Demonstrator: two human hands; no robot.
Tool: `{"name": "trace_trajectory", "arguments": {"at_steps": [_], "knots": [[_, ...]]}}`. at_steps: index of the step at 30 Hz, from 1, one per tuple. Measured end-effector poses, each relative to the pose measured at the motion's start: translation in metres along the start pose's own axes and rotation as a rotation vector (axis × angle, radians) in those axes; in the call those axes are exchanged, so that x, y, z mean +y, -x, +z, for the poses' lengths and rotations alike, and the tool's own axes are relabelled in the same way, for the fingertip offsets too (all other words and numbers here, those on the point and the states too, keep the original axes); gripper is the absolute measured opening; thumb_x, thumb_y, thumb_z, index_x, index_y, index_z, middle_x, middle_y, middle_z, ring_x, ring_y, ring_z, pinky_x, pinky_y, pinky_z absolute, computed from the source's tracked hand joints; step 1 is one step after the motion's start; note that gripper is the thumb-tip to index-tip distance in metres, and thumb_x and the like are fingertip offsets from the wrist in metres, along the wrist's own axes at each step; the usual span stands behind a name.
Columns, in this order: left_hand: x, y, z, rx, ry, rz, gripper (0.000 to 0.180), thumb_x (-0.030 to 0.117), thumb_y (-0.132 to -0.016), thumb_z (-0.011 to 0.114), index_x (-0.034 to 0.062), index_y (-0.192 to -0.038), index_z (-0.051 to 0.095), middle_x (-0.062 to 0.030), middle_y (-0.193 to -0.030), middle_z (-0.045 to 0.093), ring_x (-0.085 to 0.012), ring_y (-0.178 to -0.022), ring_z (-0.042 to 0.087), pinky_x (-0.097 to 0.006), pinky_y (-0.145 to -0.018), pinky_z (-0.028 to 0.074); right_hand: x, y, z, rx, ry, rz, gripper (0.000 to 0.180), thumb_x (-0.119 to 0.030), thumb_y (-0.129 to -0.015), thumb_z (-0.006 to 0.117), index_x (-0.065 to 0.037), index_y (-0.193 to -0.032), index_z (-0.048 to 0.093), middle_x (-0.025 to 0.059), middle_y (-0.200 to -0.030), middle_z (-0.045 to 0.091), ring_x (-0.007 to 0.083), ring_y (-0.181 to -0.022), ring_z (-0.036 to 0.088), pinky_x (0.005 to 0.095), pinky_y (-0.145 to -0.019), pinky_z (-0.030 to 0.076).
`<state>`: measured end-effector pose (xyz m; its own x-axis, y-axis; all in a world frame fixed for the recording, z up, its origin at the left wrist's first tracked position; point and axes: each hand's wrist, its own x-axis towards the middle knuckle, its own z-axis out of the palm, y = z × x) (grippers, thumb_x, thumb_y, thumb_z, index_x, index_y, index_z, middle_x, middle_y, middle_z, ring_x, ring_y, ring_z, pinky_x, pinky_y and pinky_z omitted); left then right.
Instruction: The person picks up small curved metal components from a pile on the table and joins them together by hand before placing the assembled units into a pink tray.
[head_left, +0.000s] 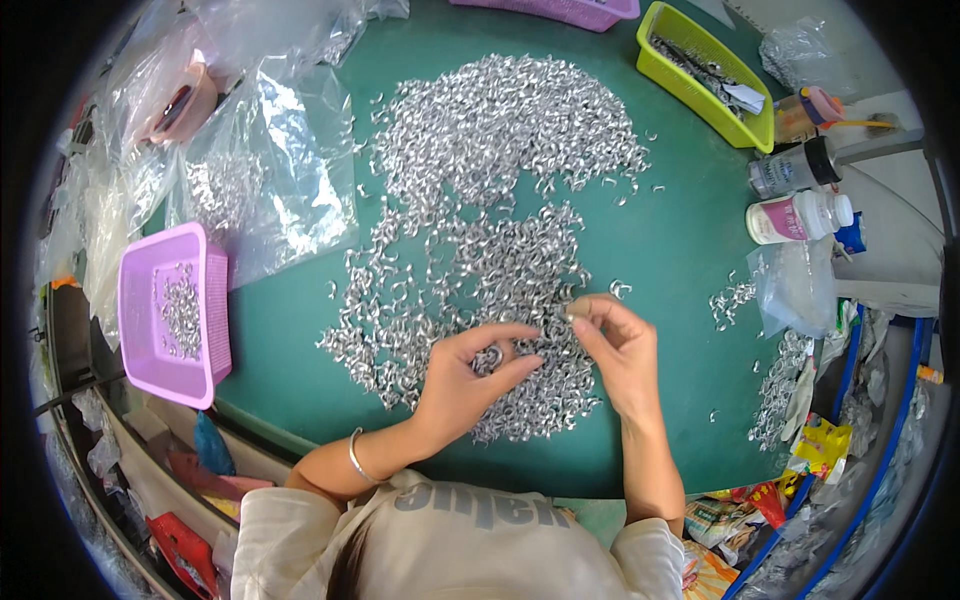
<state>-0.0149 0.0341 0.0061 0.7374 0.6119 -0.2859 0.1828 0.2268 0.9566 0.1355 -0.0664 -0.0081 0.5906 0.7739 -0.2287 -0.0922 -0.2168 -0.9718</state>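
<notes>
Many small, shiny, curved metal pieces (535, 250) lie loose in a wide heap in front of me. My left hand (455, 385) is over the near part of the heap, thumb and forefinger apart and curved. Metal pieces show between them; whether any rest in the palm I cannot tell. At the heap's right edge, my right hand (625, 350) has thumb and forefinger pinched together, with what looks like one small curved metal piece at the tips. Its other fingers are curled. A second, larger heap of the same pieces (510, 120) joins this one at the far side.
The green table (690, 220) carries a purple basket (215, 300) with metal pieces at left, beside clear plastic bags (300, 170). Far right are a yellow-green basket (690, 95), a white bottle (795, 218) and a black-capped jar (795, 168). More pieces (780, 395) lie along the right edge.
</notes>
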Motion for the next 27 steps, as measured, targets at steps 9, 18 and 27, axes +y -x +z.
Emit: {"name": "trace_trajectory", "arguments": {"at_steps": [9, 18, 27], "knots": [[0.003, 0.009, 0.004, -0.041, 0.007, 0.116, 0.014, 0.001, -0.073, 0.066, -0.0008, -0.086, 0.065, -0.0024, -0.069, 0.057, -0.0056, -0.061, 0.045, -0.021, -0.056, 0.038, -0.02, 0.043, 0.014, -0.007, 0.168, -0.237, 0.017, 0.006, -0.068, 0.066, 0.002, -0.084, 0.061, 0.0103, -0.084, 0.059, 0.0207, -0.077, 0.054, 0.0281, -0.069, 0.042], [0.011, 0.017, 0.006, -0.1, 0.07, 0.043, 0.011, 0.0, -0.074, 0.065, -0.0011, -0.084, 0.065, -0.0031, -0.073, 0.059, -0.0057, -0.062, 0.047, -0.021, -0.056, 0.039, -0.025, 0.057, 0.019, 0.101, 0.234, -0.4, 0.018, 0.006, -0.067, 0.066, 0.003, -0.084, 0.061, 0.012, -0.084, 0.059, 0.0226, -0.073, 0.053, 0.0293, -0.064, 0.042], [0.01, 0.022, 0.002, -0.124, 0.16, -0.053, 0.009, 0.001, -0.075, 0.064, -0.0008, -0.084, 0.065, -0.0019, -0.074, 0.061, -0.0047, -0.063, 0.048, -0.02, -0.056, 0.039, -0.028, 0.059, 0.022, 0.112, 0.291, -0.421, 0.019, 0.007, -0.067, 0.065, 0.003, -0.086, 0.061, 0.0119, -0.083, 0.06, 0.0225, -0.073, 0.053, 0.0294, -0.065, 0.042]]}}
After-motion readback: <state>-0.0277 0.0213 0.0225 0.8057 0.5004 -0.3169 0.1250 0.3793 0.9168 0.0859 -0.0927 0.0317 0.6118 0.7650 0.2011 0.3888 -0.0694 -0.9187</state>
